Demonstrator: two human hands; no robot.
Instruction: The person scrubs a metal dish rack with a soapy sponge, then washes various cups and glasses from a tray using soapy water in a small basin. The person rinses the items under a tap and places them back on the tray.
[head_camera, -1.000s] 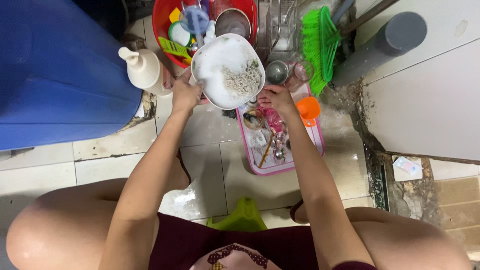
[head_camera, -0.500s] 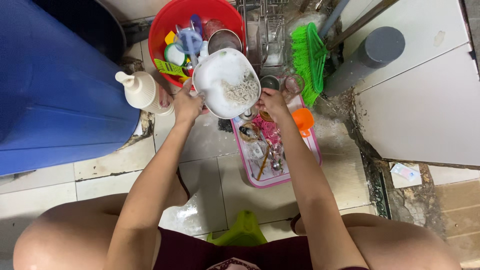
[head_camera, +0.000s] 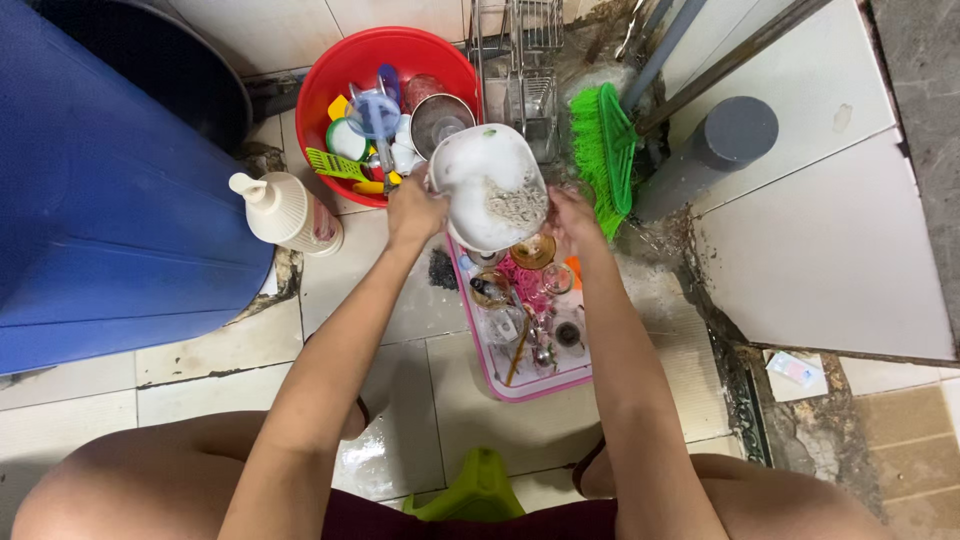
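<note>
Closest to me I see a green stool on the tiled floor between the knees. Further out, a pink tray lies on the floor with glasses and small cutlery lying in it. Above the tray's far end I have both hands on a white bowl, soapy inside, with a grey scouring pad lying against its inner wall. My left hand has its grip closed on the bowl's left rim. My right hand is at the right rim beside the pad, fingers curled on the edge as far as I can tell. To the left a cream pump bottle stands beside a big blue barrel. Beyond the bowl sits a red basin full of dishes, a wire rack just beside it, and a green broom to the right.
</note>
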